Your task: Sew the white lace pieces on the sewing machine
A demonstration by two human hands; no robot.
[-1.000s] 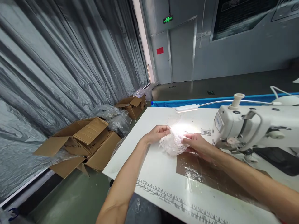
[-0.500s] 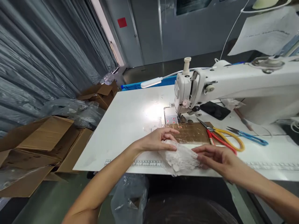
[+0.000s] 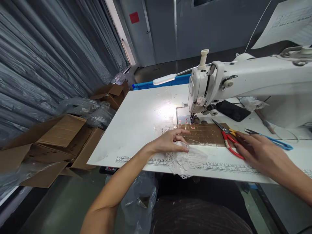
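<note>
Two hands | left hand [image 3: 170,142] grip flat, pinning lace [image 3: 187,160] | right hand [image 3: 260,152] grip loose, touching scissors [image 3: 230,140]

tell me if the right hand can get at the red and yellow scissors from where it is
Probably yes. The right hand lies open on the table, its fingertips already at the handles of the red and yellow scissors, with nothing between them. The left hand rests apart on the white lace.
</note>
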